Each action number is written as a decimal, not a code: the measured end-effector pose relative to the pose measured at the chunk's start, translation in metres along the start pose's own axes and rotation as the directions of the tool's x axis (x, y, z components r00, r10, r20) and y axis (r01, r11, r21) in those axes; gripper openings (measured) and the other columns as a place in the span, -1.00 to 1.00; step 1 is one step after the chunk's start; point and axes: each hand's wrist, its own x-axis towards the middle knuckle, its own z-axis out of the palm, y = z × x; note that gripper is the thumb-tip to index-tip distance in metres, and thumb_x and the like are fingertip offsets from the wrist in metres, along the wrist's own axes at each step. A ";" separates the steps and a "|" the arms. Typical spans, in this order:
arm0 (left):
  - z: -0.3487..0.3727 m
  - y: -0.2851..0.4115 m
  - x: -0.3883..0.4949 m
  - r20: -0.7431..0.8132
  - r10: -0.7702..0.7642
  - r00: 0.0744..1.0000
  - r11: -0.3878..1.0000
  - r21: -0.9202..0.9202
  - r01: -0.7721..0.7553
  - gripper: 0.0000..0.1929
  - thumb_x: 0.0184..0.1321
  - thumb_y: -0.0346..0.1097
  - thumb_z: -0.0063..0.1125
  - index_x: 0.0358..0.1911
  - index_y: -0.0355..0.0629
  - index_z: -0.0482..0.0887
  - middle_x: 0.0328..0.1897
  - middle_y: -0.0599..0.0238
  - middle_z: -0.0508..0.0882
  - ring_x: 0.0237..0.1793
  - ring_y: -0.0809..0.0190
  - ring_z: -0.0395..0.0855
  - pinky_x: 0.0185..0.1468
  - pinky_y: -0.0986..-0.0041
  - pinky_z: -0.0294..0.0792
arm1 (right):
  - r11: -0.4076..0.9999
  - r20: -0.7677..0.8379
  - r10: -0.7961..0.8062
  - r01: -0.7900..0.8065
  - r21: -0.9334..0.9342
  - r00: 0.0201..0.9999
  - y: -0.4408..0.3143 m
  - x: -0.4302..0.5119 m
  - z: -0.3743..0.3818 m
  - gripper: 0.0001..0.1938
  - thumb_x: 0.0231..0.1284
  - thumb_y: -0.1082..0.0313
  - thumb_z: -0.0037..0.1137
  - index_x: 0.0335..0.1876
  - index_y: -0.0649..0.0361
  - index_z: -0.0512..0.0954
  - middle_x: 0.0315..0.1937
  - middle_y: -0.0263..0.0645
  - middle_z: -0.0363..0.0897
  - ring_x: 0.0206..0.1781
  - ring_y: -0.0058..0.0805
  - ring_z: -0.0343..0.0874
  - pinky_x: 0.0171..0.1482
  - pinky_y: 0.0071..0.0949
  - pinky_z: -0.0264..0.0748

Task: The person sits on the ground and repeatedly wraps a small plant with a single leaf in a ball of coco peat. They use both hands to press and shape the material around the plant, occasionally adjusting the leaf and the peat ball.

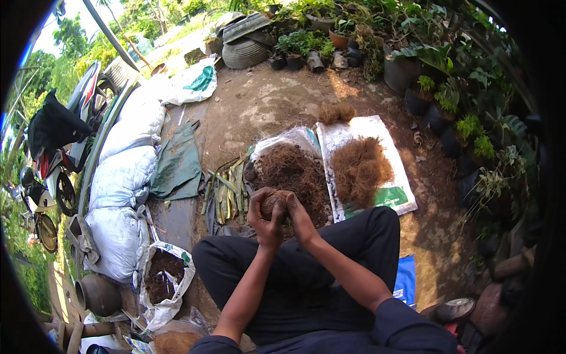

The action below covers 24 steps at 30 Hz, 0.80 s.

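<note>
Between my two hands is a rounded brown clump (pixel 270 204), which looks like packed soil or fibre. My left hand (pixel 267 221) cups it from the left with curled fingers. Pressed against its right side are the fingers of my right hand (pixel 301 219). Soil darkens the fingers of both hands. Just beyond them, a heap of dark brown soil and fibre (pixel 289 170) lies on a white sack (pixel 289 138). To its right, loose tan coir-like fibre (pixel 360 168) rests on a second white sack (pixel 400 152) with green print.
Cut green stalks (pixel 227 190) and a dark green cloth (pixel 177 161) lie at left. Filled white sacks (pixel 119 177) line the left side, near an open sack of soil (pixel 166 276) and a clay pot (pixel 99 294). Fibre balls (pixel 336 113) sit beyond; potted plants (pixel 415 97) border the right.
</note>
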 end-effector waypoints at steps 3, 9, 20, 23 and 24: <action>0.000 0.007 -0.003 0.057 -0.090 0.994 0.988 -0.119 0.097 -0.71 0.25 -0.23 0.10 -0.09 -0.31 0.53 -0.13 0.18 0.63 -0.09 0.24 0.59 0.07 0.41 0.40 | 0.989 -0.052 -0.106 0.100 -0.112 0.993 0.001 -0.007 0.002 -0.57 0.53 -0.02 -0.32 0.04 0.23 0.40 -0.13 -0.20 0.56 -0.09 -0.51 0.54 -0.04 -0.43 0.49; 0.006 0.008 -0.005 0.102 -0.211 0.972 0.927 -0.296 0.232 -0.66 0.27 -0.17 0.09 -0.05 -0.31 0.51 -0.10 0.16 0.66 -0.05 0.24 0.60 0.12 0.41 0.39 | 0.891 -0.144 -0.279 0.200 -0.406 0.949 -0.004 -0.008 0.000 -0.59 0.46 -0.02 -0.25 -0.02 0.22 0.43 -0.31 -0.12 0.62 -0.20 -0.41 0.62 -0.16 -0.37 0.49; -0.005 0.005 0.016 0.593 -0.648 0.478 0.405 -0.263 0.876 -0.54 0.38 0.00 -0.08 0.08 -0.27 0.53 0.03 0.21 0.60 -0.01 0.26 0.61 0.13 0.40 0.42 | 0.145 0.226 -0.569 0.367 -0.919 0.790 -0.038 0.004 -0.032 -0.70 0.12 0.01 0.05 -0.24 0.08 0.56 -0.33 -0.26 0.62 -0.22 -0.29 0.56 0.11 -0.18 0.14; 0.002 -0.005 0.008 0.517 -0.695 0.499 0.311 -0.409 0.858 -0.60 0.38 0.00 -0.06 0.06 -0.14 0.53 -0.02 0.25 0.61 -0.02 0.25 0.60 0.11 0.37 0.45 | -0.011 0.325 -0.600 0.399 -0.917 0.731 -0.036 0.007 -0.032 -0.72 0.11 0.03 0.08 -0.25 0.06 0.56 -0.31 -0.29 0.61 -0.13 -0.33 0.53 0.12 -0.14 0.11; 0.003 -0.009 0.005 0.472 -0.732 0.491 0.267 -0.463 0.845 -0.62 0.38 0.00 -0.05 0.06 -0.11 0.53 -0.03 0.26 0.61 -0.02 0.25 0.60 0.11 0.37 0.45 | -0.024 0.315 -0.636 0.390 -0.920 0.705 -0.031 0.007 -0.030 -0.74 0.10 0.05 0.11 -0.25 0.06 0.55 -0.29 -0.30 0.60 -0.10 -0.34 0.51 0.13 -0.13 0.10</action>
